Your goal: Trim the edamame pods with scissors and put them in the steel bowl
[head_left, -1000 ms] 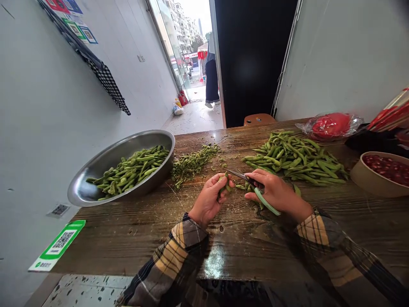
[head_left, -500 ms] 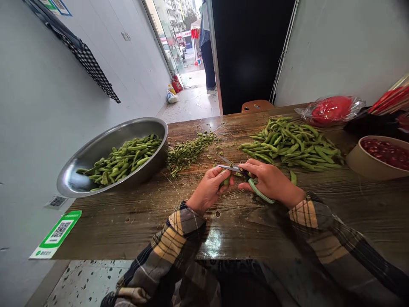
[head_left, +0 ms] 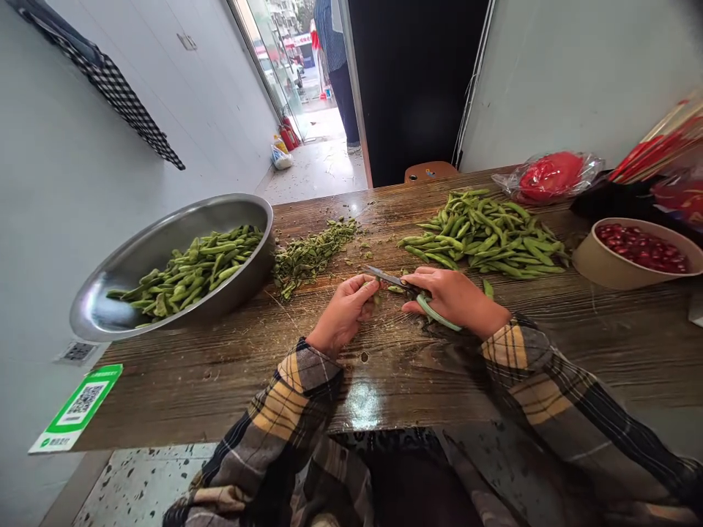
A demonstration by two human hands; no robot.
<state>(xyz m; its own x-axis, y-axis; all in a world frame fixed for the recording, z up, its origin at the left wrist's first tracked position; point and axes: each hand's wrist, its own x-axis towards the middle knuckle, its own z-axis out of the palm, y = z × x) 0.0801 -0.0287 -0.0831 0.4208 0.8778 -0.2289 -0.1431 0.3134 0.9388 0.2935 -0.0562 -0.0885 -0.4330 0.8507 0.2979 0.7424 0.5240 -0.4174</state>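
My right hand (head_left: 453,296) is closed around a pair of scissors (head_left: 436,315) with pale green handles; the blades point left, close to my left fingertips. Between the fingers and thumb of my left hand (head_left: 345,311) is a green soybean pod (head_left: 376,298), mostly hidden. A pile of whole pods (head_left: 488,234) lies on the wooden table beyond my right hand. Small trimmed bits of pod (head_left: 315,252) are heaped beyond my left hand. To the left, a large steel bowl (head_left: 148,238), tilted, holds many pods.
On the right stand a paper bowl of pomegranate seeds (head_left: 645,249) and a red item in clear plastic (head_left: 551,176). A green QR card (head_left: 80,406) is at the table's left end. Past the table, a person (head_left: 337,73) stands in the doorway.
The view has shifted slightly, so most things sit lower-left or higher in it. My left hand has drawn a little away from the scissors, and the blades have come closer together.
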